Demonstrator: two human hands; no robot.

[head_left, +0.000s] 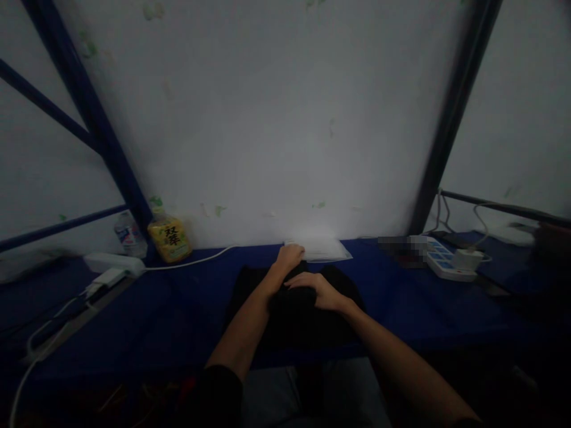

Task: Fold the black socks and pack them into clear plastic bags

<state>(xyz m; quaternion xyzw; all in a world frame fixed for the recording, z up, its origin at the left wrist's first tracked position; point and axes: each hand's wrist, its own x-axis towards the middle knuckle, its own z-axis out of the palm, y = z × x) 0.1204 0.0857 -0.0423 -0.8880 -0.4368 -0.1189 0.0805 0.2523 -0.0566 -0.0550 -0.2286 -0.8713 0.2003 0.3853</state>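
- Whole scene is being lit pretty dimly, with the wall (pixel 285 119) being caught brightest around the middle.
- Detail in the black fabric (pixel 303 324) is basically being swallowed by shadow.
- Bottom right is being crushed to near-black.
- Posts (pixel 72 77) are being splayed outward up top.
- Fine print's being softened; a patch at the power strip (pixel 450 258) is being pixelated.

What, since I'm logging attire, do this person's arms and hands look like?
The left hand and right hand are gloveless; both forearms are bare, with no watch or bracelet showing. A black left sleeve ends near the elbow; only a dark sliver of right sleeve shows at the bottom edge.
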